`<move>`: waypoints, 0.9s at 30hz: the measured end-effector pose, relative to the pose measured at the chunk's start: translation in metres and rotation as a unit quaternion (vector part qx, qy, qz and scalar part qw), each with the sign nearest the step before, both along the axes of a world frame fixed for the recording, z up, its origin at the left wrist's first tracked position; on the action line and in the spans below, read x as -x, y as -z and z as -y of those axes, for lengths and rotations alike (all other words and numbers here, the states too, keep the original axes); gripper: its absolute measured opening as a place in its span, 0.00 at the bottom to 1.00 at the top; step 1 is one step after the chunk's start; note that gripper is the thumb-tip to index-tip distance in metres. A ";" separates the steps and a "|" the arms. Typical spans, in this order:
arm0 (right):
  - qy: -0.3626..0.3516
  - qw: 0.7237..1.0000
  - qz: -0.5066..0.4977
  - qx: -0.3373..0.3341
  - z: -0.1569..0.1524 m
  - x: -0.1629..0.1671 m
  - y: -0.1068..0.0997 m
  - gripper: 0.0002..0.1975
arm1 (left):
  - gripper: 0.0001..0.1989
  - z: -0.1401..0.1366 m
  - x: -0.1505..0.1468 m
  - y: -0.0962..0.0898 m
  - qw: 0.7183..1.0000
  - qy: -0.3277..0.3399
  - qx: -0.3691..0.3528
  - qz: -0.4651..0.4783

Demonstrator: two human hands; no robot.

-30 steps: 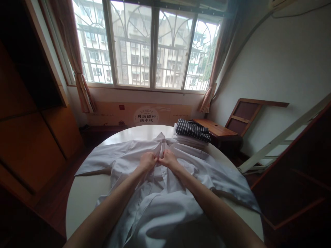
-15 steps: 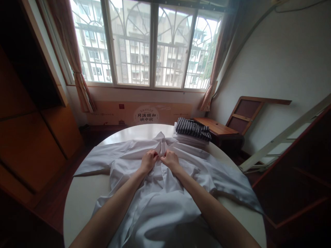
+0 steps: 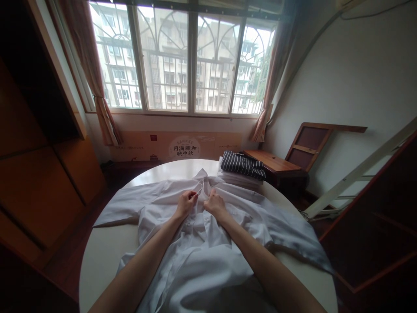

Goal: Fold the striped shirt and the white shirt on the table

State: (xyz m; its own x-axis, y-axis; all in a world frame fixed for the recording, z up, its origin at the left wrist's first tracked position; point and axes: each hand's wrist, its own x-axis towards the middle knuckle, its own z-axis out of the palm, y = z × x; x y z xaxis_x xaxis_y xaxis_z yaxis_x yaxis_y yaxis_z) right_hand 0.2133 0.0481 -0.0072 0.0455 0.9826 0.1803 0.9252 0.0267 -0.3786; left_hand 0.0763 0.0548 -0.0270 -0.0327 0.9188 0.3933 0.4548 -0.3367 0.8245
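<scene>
A white long-sleeved shirt [image 3: 208, 261] lies spread over a round white table [image 3: 104, 252], its collar toward the window and its sleeves out to both sides. My left hand [image 3: 186, 202] pinches the front edge of the shirt just below the collar. Close beside it, my right hand [image 3: 215, 204] is closed on the opposite front edge. A small gap separates the two hands, and the shirt's front parts between them. Any button under the fingertips is too small to make out.
Folded clothes, with a black-and-white striped garment [image 3: 243, 164] on top, lie at the table's back right. Beyond stand a wooden chair [image 3: 302, 148] and a white ladder [image 3: 352, 178]. An orange-brown cabinet [image 3: 39, 191] is at the left, below a barred window [image 3: 166, 65] level.
My hands have drawn slightly apart near the collar, and the shirt front opens a little more between them. The view has tilted up slightly.
</scene>
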 end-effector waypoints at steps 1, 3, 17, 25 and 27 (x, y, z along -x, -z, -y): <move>0.004 1.000 -0.006 -0.003 0.000 0.000 0.000 0.18 | 0.11 0.000 0.000 0.000 1.000 0.001 0.000 0.004; 0.010 1.000 -0.020 -0.013 0.000 -0.002 0.000 0.17 | 0.10 0.000 0.000 0.000 1.000 0.002 -0.002 0.010; 0.027 0.944 -0.330 0.011 -0.013 -0.015 -0.001 0.09 | 0.03 0.004 -0.004 0.000 1.000 0.019 0.009 -0.012; -0.039 0.952 -0.303 -0.012 -0.006 -0.007 -0.016 0.11 | 0.02 0.001 -0.002 0.001 0.999 0.032 0.022 -0.001; -0.042 0.955 -0.294 -0.020 -0.003 -0.003 -0.011 0.12 | 0.03 0.000 -0.001 0.001 0.999 0.041 0.024 0.009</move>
